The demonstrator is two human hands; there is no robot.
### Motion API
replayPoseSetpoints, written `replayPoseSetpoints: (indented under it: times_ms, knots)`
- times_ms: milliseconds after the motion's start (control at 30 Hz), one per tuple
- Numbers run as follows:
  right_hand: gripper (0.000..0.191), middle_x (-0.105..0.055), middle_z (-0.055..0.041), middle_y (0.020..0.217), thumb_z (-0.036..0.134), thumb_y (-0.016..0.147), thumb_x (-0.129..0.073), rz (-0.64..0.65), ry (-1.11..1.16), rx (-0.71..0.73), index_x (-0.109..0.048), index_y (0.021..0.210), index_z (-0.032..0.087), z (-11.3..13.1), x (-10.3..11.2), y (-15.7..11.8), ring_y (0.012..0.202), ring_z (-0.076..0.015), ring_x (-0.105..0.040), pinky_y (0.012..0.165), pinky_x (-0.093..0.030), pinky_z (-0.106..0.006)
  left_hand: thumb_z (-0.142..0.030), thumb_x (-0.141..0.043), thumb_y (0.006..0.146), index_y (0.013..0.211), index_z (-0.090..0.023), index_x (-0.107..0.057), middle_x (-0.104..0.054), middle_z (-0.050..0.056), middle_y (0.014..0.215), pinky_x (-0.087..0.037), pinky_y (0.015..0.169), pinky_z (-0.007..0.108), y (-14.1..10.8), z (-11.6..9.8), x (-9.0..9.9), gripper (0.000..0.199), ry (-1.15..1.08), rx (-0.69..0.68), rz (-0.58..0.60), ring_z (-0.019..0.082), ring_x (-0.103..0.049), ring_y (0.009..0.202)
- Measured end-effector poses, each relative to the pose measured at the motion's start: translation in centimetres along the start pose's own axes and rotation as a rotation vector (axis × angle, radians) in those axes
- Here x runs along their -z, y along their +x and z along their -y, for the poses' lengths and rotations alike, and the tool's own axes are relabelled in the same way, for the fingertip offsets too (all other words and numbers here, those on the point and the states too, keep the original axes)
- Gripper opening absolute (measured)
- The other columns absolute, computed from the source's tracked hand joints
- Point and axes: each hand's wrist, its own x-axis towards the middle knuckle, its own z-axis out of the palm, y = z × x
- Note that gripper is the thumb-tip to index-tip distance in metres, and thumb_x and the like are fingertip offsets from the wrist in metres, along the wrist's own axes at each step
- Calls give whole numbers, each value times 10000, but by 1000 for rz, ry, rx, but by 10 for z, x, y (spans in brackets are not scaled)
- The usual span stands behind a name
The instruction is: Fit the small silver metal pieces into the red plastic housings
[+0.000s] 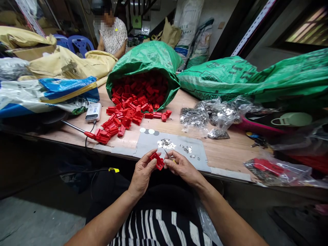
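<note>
My left hand (145,169) grips a red plastic part (157,161) between thumb and fingers, just off the table's front edge, its hollow side facing up. Small metal bits seem to show inside it. Thin metal tweezers (168,154) are pinched in my right hand (180,165), close to the right side of the red part. Behind both hands, a grey mat (197,150) carries a pile of small shiny metal pieces (166,143) and a smaller scattered group (187,149) to its right.
A green sack (151,56) spills red parts (125,118) onto the table. A white device (93,112) and a red-handled tool (89,134) lie left. Bags of metal pieces (194,117) sit right, near a pink tray (261,127). A person (112,34) sits behind.
</note>
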Motion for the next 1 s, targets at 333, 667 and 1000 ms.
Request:
replayPoseSetpoints:
  times_ms: [333, 667, 1000]
  knots:
    - [242, -598, -40, 892, 330, 898, -500, -194, -574, 211, -653, 1044, 212, -6, 10, 0, 714, -148, -543, 660, -431, -279, -215, -729, 730, 1070, -234, -606, -683, 25, 1061, -492, 842, 287, 16, -6, 17, 363, 680, -331, 26, 158, -642, 889]
    - [148, -684, -19, 891, 212, 870, -538, -190, -828, 262, -663, 949, 223, -11, 7, 8, 799, -161, -611, 744, -450, -273, -158, -700, 748, 1151, -220, -612, -704, 38, 1064, -512, 881, 299, 34, -3, 29, 417, 1090, -479, 101, 178, -658, 948]
    - [151, -686, -31, 896, 211, 867, -542, -162, -902, 246, -683, 918, 227, -9, 7, 12, 829, -171, -619, 764, -457, -279, -162, -714, 735, 1094, -216, -632, -715, 34, 1023, -524, 843, 294, 35, -3, 31, 372, 1097, -469, 105, 171, -667, 903]
